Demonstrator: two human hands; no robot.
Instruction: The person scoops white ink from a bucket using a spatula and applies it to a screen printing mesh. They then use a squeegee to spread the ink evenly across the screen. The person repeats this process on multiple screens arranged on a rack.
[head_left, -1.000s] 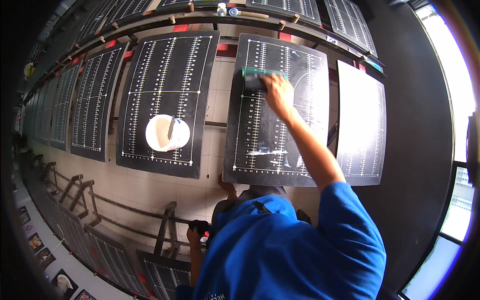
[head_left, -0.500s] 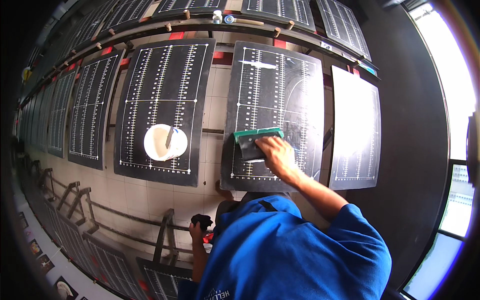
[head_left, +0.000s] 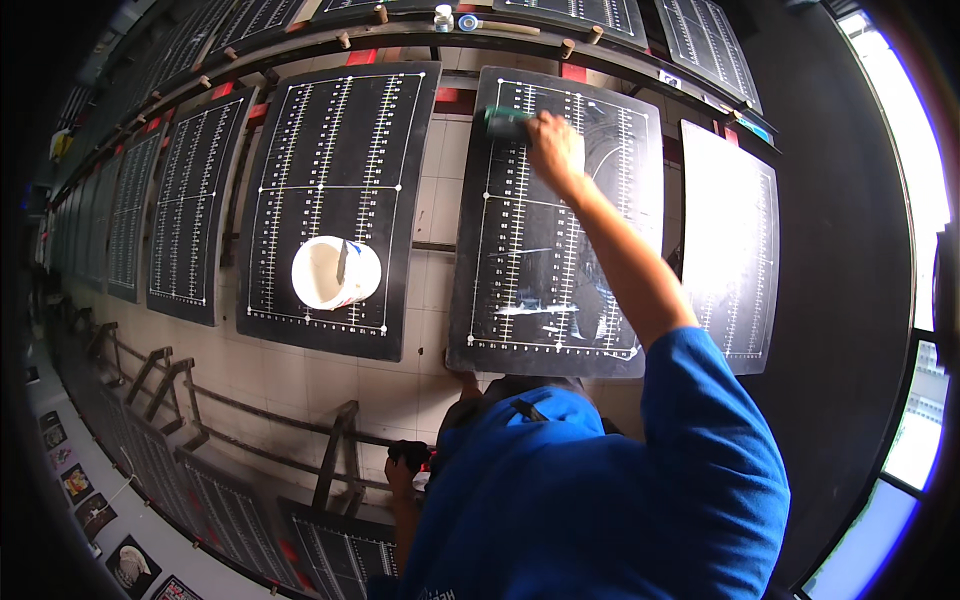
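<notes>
Gripping the scraper [head_left: 508,126] by its right side, the right hand [head_left: 555,145] has its fingers folded onto it, the fingertips hidden from view. The scraper, dark with a green edge, is at the far left part of the board [head_left: 540,228], apparently touching it. The left hand [head_left: 401,476], low by the waist, seems to clasp a dark bundle [head_left: 409,453], though its fingers are hard to make out. A white smear [head_left: 535,309] crosses the board's near end; a bucket [head_left: 320,275] with a blade [head_left: 344,262] in it stands on the left board [head_left: 290,215]. The step in hand looks like wiping the scraper over the marked face; the next move probably calls for a level edge and even pressure toward the smear.
</notes>
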